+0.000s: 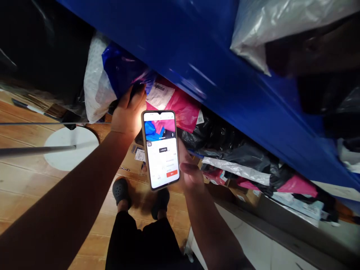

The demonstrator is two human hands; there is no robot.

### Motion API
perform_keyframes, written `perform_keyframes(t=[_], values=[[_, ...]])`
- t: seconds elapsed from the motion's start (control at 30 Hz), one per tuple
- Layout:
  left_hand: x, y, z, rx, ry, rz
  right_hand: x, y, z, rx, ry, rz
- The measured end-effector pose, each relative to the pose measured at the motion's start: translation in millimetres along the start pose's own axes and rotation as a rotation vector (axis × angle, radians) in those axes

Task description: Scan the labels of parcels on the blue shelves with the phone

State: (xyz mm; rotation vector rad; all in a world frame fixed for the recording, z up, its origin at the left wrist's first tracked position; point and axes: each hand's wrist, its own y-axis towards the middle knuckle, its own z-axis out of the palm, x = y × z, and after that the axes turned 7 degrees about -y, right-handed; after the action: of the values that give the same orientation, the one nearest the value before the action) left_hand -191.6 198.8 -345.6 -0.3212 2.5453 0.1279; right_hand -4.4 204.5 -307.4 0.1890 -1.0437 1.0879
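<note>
Blue plastic mailer (119, 69) lies against my left hand (128, 112), its grip I cannot tell, while my right hand (193, 174) grasps a lit smartphone (161, 150) near a pink mailer (187, 110)

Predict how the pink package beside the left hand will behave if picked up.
The pink package is probably floppy outside, since its plastic is creased. Its sheen suggests it may slip. Weight is hard to judge: the contents are hidden.

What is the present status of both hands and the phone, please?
Right hand holding phone, screen lit. Left hand at blue bag. Pink bag close beside.
</note>
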Motion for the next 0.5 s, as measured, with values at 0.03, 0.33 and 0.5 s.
perform_keyframes(t=[0.03,0.33,0.5], values=[[1,0,1.7,-0.015,0.009,-0.009,2,3,-2,0.012,-0.019,0.017],[20,-13,-18.7,-0.139,0.006,-0.025,37,36,-8,-0.008,-0.375,-0.007],[26,-15,-15.3,-0.173,0.092,0.052,50,48,-8,0.039,-0.476,0.005]])
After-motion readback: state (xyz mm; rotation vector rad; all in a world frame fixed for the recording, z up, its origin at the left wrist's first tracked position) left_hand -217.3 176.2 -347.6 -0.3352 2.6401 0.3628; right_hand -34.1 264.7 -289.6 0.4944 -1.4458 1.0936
